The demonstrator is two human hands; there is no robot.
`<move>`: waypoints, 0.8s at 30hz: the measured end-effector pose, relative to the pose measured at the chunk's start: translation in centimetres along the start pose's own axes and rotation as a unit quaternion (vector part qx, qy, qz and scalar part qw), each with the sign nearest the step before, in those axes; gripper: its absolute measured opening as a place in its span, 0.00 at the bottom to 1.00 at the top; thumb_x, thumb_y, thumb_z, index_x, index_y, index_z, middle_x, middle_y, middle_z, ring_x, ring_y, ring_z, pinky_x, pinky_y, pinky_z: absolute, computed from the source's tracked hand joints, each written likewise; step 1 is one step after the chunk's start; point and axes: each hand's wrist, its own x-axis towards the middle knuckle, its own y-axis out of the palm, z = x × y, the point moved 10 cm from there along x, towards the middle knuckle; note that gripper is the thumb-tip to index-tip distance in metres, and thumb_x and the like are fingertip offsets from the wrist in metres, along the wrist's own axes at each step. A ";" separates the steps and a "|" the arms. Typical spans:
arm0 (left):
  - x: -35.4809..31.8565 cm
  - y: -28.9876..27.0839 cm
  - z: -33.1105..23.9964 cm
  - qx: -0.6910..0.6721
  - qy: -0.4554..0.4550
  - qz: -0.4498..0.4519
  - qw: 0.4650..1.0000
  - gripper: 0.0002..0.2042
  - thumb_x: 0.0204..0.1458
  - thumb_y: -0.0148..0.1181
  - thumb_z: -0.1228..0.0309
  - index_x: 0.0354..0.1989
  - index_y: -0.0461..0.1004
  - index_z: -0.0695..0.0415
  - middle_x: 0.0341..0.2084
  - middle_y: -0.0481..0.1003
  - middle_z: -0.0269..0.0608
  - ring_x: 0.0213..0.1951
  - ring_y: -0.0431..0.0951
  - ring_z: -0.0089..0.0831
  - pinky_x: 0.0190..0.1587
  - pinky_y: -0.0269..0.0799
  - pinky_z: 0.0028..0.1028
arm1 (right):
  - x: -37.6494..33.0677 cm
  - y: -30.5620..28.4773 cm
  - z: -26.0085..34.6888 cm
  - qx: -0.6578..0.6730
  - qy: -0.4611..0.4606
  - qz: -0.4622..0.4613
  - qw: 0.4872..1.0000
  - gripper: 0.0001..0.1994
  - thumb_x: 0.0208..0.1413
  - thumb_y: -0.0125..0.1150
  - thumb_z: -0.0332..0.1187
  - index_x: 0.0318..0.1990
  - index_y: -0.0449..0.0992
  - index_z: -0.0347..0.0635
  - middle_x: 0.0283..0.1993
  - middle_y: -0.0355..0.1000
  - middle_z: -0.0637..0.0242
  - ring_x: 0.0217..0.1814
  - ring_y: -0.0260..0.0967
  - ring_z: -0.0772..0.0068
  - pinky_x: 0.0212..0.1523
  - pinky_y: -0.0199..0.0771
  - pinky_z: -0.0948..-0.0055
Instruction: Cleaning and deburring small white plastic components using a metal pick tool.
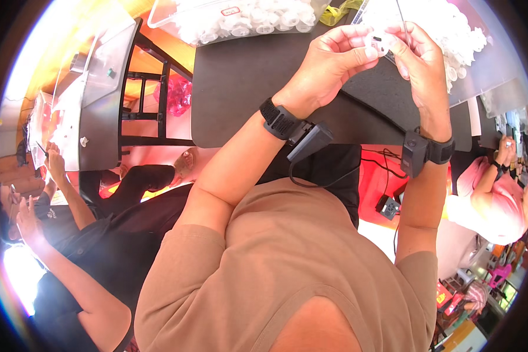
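White part (379, 45) (small), pinched between left hand (328, 66), right hand (423, 66)

Harsh glare, bent dark fisheye rim

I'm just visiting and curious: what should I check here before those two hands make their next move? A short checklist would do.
1. Small white part held: ok, pinched in the left hand's fingers.
2. Thin rod in hand: ok, at the right hand's fingers.
3. Rod's lower end touching the part: cannot tell, fingers hide it.
4. More white pieces nearby: ok, heaped in a clear bin.
5. Wrist devices strapped on: ok, both wrists.
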 end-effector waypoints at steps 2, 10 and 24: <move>0.0 0.1 0.2 0.006 0.010 0.004 1.000 0.14 0.54 0.60 0.78 0.49 0.70 0.61 0.43 0.76 0.40 0.46 0.77 0.28 0.52 0.74 0.27 | -0.3 -0.6 -0.6 0.004 0.011 -0.048 0.999 0.07 0.56 0.59 0.28 0.41 0.74 0.36 0.27 0.68 0.76 0.18 0.52 0.92 0.18 0.49 0.88; -0.1 -0.6 0.7 -0.004 0.039 -0.020 0.999 0.15 0.53 0.60 0.79 0.49 0.71 0.60 0.42 0.76 0.39 0.44 0.77 0.26 0.51 0.74 0.27 | -1.6 0.0 -3.6 0.137 0.010 -0.149 0.979 0.07 0.56 0.61 0.28 0.41 0.73 0.37 0.27 0.69 0.74 0.18 0.55 0.90 0.17 0.50 0.87; -0.2 -3.1 -1.8 0.077 0.096 -0.016 0.992 0.18 0.53 0.60 0.80 0.53 0.69 0.64 0.44 0.76 0.43 0.45 0.77 0.27 0.51 0.73 0.26 | -1.4 3.4 -4.5 0.119 0.042 -0.088 0.988 0.05 0.58 0.58 0.29 0.39 0.72 0.38 0.27 0.69 0.73 0.18 0.55 0.89 0.18 0.51 0.86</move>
